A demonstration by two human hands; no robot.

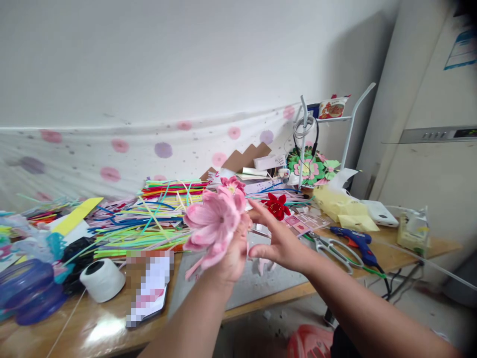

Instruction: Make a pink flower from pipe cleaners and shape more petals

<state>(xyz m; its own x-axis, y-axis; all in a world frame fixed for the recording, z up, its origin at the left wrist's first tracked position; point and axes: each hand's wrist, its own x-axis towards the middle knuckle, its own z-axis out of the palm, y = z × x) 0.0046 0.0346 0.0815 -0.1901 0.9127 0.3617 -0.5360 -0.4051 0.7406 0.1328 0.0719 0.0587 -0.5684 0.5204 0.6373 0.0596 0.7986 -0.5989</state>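
Observation:
My left hand [235, 258] is closed round the lower part of a large pale pink fuzzy flower [212, 221], raised above the table with its petals facing me. A smaller deep pink flower [234, 186] shows just behind its top edge; whether it belongs to the same piece I cannot tell. Close on the right, my right hand [278, 242] is open, thumb and forefinger spread towards the left hand, and I see nothing between them. A red fuzzy flower [276, 205] lies beyond my right hand. Below both hands is a grey mat [238, 293].
Bundles of coloured pipe cleaners [149, 219] cover the table's back. On the left are a phone [151, 288], a white spool [102, 280] and a blue plastic container [32, 293]. Scissors [335, 251], a blue glue gun [356, 242] and yellow wrapping [341, 209] lie right.

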